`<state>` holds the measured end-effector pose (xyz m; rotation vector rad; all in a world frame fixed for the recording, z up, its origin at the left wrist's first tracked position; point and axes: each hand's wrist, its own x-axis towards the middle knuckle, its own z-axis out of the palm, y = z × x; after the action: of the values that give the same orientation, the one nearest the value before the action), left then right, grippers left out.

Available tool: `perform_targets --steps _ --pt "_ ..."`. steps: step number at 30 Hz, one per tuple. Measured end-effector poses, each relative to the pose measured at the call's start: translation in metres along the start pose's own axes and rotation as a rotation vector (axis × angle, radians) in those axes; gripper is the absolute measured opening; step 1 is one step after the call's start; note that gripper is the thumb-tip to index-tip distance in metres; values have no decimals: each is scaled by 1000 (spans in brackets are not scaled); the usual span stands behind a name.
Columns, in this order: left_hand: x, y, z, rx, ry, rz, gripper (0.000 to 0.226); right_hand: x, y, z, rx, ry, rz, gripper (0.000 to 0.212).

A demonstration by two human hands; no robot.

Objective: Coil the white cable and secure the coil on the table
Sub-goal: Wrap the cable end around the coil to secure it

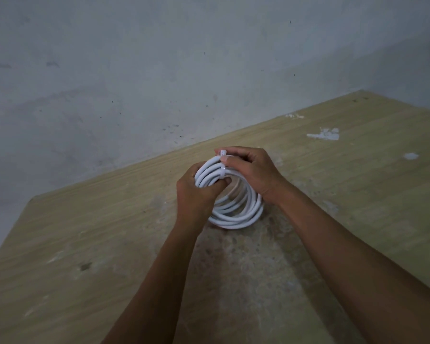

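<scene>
The white cable (236, 207), coiled and held upright between both hands, is gripped by the left hand (196, 194) while a white tie (222, 167) is pinched by the right hand (251, 172); should either grip be eased, the loops could spring apart.

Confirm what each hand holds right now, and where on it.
Both hold the white cable coil at its top: left hand grips the left side, right hand pinches the white tie there.

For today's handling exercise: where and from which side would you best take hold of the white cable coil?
Probably grip the coil at its top, beside the tie that bundles the loops, coming from above. It stands on edge, so fingers can curl through the open centre.
</scene>
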<state>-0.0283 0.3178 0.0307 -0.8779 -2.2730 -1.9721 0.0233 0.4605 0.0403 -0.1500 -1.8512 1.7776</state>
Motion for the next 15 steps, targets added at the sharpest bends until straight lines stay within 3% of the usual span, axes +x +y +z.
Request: perform_targets --steps 4,15 --pt "-2 2 0 91 -17 172 65 -2 2 -3 8 17 0 22" --pt "-2 1 3 7 -35 260 40 -4 4 -4 105 32 38 15"
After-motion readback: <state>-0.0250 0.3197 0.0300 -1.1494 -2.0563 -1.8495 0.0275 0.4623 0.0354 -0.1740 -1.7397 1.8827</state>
